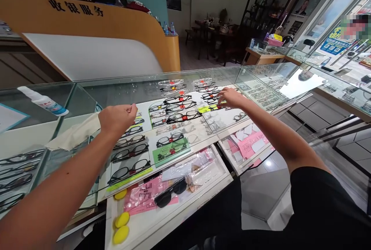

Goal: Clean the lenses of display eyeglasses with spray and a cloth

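Observation:
My left hand (118, 119) is closed in a fist above the glass counter; whether anything is inside it is hidden. Just beside its wrist a cream cloth (77, 132) lies crumpled on the glass. My right hand (230, 98) reaches to the far side of the counter, its bent fingertips pinching the right end of black-framed eyeglasses (209, 97) with a red tag. Several more eyeglasses (184, 116) with red tags lie in a column to the left of it. Nearer me, dark eyeglasses (131, 170) rest in rows.
A white spray bottle (45, 102) lies on the glass counter (199, 136) at left. Below, an open drawer (199, 198) holds sunglasses (171, 193), pink packets and yellow round cases (121, 234). Another drawer (242, 161) stands open at right. Behind is a wooden cashier desk (116, 22).

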Tool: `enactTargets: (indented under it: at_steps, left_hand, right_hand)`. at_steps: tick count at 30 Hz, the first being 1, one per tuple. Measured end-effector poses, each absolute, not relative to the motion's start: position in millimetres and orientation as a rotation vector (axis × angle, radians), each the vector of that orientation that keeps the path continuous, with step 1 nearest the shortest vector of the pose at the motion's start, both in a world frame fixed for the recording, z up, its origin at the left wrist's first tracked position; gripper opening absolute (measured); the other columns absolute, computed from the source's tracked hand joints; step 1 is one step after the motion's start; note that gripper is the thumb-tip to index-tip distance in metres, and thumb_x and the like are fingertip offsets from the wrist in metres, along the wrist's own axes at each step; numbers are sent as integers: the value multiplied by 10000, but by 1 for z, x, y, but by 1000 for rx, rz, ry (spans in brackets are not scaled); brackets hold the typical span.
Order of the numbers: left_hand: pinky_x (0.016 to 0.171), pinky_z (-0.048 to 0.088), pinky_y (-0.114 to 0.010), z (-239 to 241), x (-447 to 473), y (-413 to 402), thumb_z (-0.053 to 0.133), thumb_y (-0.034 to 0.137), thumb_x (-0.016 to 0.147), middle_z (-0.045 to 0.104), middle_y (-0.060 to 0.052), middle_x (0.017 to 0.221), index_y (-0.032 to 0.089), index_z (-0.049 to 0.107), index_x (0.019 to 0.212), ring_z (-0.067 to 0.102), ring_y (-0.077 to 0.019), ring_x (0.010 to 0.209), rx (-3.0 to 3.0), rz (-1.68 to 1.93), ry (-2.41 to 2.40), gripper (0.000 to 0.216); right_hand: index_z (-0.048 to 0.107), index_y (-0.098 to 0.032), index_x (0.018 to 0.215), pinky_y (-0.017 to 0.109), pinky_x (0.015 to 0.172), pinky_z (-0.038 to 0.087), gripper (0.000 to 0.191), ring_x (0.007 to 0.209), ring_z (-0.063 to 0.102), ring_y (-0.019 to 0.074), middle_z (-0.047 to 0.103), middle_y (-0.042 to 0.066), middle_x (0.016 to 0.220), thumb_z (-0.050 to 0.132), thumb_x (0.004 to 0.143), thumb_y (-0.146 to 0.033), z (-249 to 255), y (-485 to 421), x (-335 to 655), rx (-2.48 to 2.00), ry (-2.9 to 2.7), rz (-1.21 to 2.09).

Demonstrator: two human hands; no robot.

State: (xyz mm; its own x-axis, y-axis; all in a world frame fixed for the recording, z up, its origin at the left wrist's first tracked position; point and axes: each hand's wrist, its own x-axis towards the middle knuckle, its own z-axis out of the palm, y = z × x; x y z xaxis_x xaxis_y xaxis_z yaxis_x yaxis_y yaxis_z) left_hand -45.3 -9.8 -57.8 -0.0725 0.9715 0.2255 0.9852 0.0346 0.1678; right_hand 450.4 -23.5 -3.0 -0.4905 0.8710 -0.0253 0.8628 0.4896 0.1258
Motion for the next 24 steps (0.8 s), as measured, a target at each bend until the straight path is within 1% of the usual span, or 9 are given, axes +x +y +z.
enactTargets:
  at_steps: [3,6,8,11,14,16,18,21,24]
  left_hand:
    - [627,269,-365,-57,-44,-9,333,520,999,695,-105,708,230,577,678,534,-248,686,-2080,-384,-2252,496]
    - [633,263,-365,-57,-45,-9,328,522,1004,683,-106,713,225,597,698,530,-242,687,-2063,-366,-2259,504]
    - [633,261,-365,-58,-45,-8,322,519,1008,674,-105,707,222,596,696,496,-234,665,-2058,-361,-2247,511]
    - [632,256,-366,-59,-46,-7,312,511,1018,665,-101,697,219,585,685,445,-224,641,-2071,-368,-2226,520]
    - [638,243,-363,-59,-46,-7,319,512,1023,647,-96,685,215,579,685,431,-219,642,-2071,-370,-2226,520]
    - [644,231,-361,-58,-45,-8,325,514,1025,626,-96,679,213,577,687,431,-219,650,-2074,-362,-2216,518]
    - [651,222,-361,-56,-43,-9,330,502,1026,608,-96,675,212,582,691,435,-222,658,-2080,-361,-2215,510]
    - [662,222,-364,-55,-41,-11,328,478,1029,602,-98,668,209,612,706,462,-228,672,-2084,-373,-2232,508]
    - [657,239,-365,-55,-41,-13,320,478,1029,621,-100,684,205,667,737,479,-230,677,-2068,-356,-2242,529]
  right_hand:
    - [920,-249,1059,426,1002,476,156,1312,630,350,831,93,1371,791,980,-289,-7,-10,453,1505,2641,50]
    - [917,-244,1025,413,1015,499,129,1318,648,345,824,76,1398,822,939,-253,-9,1,456,1542,2612,-59]
    - [918,-246,1012,405,1024,503,119,1320,649,342,818,74,1405,843,923,-269,-10,5,458,1579,2587,-108]
    - [921,-258,1025,390,1011,498,159,1260,658,329,833,81,1320,859,918,-359,-10,6,459,1619,2550,-151]
    - [923,-274,1050,380,987,486,294,1173,657,321,834,94,1233,880,889,-517,-9,3,457,1696,2478,-159]
    - [920,-276,1057,402,1007,468,382,1158,636,334,829,113,1202,898,851,-597,-9,-1,454,1744,2434,-142]
    - [918,-267,1047,455,1056,436,419,1189,602,364,829,139,1171,908,831,-625,-8,-7,451,1779,2405,-123]
    - [913,-241,1027,527,1099,396,385,1249,561,402,832,168,1172,898,856,-586,-3,-18,449,1829,2362,-101]
    - [902,-224,1066,475,1070,425,248,1265,598,376,831,143,1246,820,945,-425,14,-39,452,1841,2368,-112]
